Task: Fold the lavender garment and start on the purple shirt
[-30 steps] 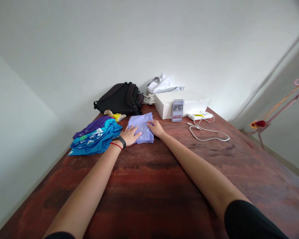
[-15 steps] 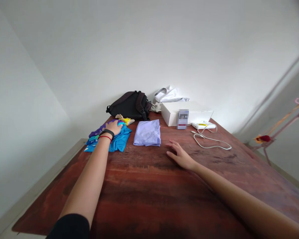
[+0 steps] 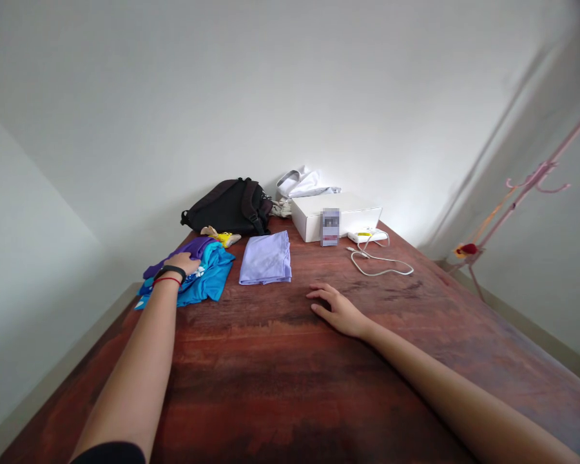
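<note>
A rumpled pile of purple-and-blue clothing (image 3: 210, 277) lies on the left part of the table. My left hand (image 3: 184, 263), with a black band and a red string at the wrist, is on top of it, fingers bent and closed into the fabric; the fingertips are partly hidden. Right of the pile, a folded lavender cloth (image 3: 265, 258) lies flat, touched by neither hand. My right hand (image 3: 338, 310) is low over the bare wood in front of that cloth and to its right, holding nothing, its fingers apart and slightly bent.
Behind the pile are a yellow-and-beige item (image 3: 225, 238) and a black backpack (image 3: 225, 205). A white box (image 3: 307, 218), a small blurred packet (image 3: 330, 232), a white device (image 3: 360, 236) with a cable (image 3: 386, 273), and white fabric (image 3: 302, 183) stand farther back. A pink stand (image 3: 517, 200) is beyond the right edge.
My left hand has gone from lying flat on the clothing to fingers bent into it, and more blue fabric shows. My right hand stays open. The view has turned somewhat right.
</note>
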`<action>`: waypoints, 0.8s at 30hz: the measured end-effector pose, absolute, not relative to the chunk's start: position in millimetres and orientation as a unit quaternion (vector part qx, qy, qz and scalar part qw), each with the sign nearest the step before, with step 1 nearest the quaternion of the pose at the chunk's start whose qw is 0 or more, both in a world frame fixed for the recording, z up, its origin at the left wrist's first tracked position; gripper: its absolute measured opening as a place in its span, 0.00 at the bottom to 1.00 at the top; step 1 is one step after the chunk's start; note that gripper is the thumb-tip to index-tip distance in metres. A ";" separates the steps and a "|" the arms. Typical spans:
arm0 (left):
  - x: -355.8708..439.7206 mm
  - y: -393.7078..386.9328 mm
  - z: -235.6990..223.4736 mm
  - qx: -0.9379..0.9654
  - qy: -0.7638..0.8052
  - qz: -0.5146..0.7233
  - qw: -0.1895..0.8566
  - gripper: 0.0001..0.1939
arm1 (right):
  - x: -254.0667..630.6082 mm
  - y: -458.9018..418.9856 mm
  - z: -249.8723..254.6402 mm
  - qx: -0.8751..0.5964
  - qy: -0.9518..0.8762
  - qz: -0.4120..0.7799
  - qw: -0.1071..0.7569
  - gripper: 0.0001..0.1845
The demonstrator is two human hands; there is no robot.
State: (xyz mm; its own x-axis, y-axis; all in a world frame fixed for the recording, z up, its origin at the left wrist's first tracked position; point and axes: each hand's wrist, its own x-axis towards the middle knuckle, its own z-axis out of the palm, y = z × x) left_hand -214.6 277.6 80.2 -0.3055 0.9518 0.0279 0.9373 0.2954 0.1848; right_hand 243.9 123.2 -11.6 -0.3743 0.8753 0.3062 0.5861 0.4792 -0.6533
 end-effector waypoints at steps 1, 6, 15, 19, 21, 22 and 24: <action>-215.4 277.3 77.9 0.581 0.808 0.091 0.038 0.32 | 244.5 122.2 -10.6 -0.456 -0.800 0.226 0.317 0.15; -217.8 264.9 74.0 0.542 0.826 0.154 0.004 0.28 | 244.8 119.6 -7.7 -0.449 -0.813 0.213 0.302 0.15; -180.7 234.4 128.5 0.478 0.814 0.315 -0.102 0.22 | 245.8 118.4 -6.5 -0.442 -0.823 0.208 0.292 0.15; -153.4 220.2 160.4 0.515 0.738 0.418 -0.124 0.15 | 246.2 118.6 -6.4 -0.437 -0.824 0.212 0.291 0.15; -135.8 213.6 169.1 0.555 0.679 0.474 -0.083 0.14 | 246.6 118.6 -5.9 -0.436 -0.823 0.215 0.293 0.15; -125.6 210.3 171.2 0.578 0.638 0.507 -0.041 0.13 | 247.1 118.6 -5.3 -0.434 -0.823 0.219 0.295 0.15; -102.8 202.7 171.7 0.610 0.553 0.562 0.075 0.14 | 249.1 118.4 -3.1 -0.420 -0.820 0.236 0.310 0.15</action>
